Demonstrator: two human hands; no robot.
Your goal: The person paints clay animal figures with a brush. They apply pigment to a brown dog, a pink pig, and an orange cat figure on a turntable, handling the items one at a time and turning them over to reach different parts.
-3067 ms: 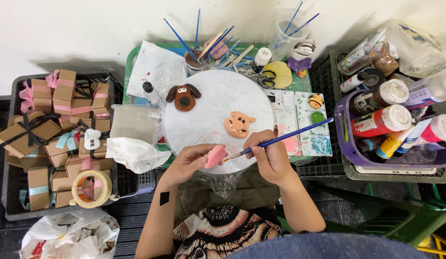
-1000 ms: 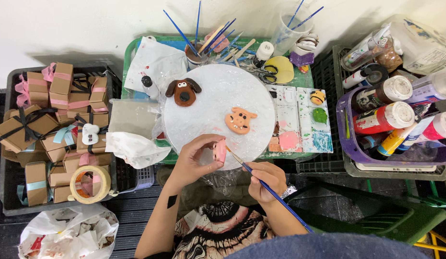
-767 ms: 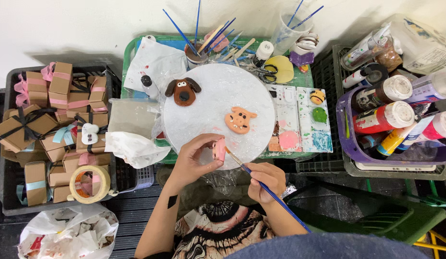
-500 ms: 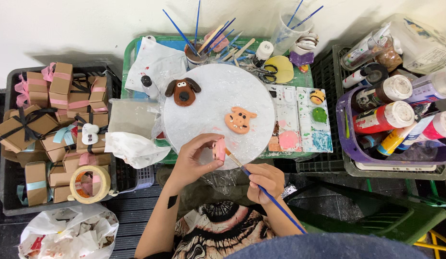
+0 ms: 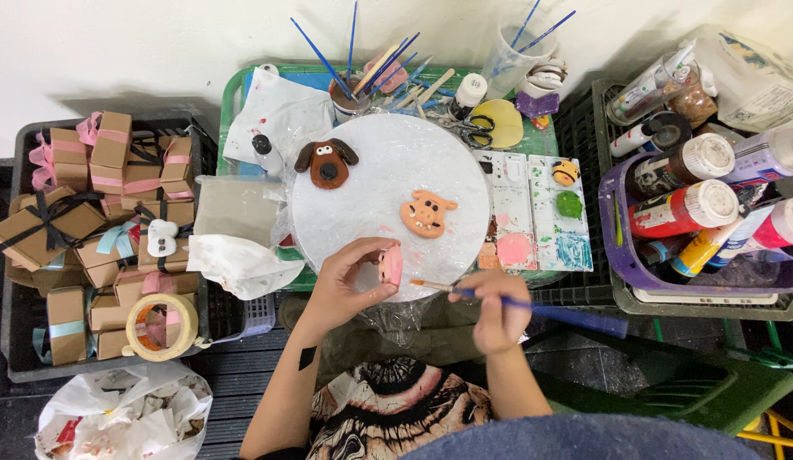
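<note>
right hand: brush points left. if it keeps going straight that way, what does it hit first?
Most likely the pink clay piece pinched in the left hand. The right hand holds the blue brush with its tip just short of that piece; depth from above is unclear, so it may pass slightly off it.

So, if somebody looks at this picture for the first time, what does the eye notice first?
Probably the round white board in the middle, with a brown dog face and an orange animal face on it. At its near edge, the left hand holds a small pink piece, and the right hand points a blue paintbrush at it.
</note>
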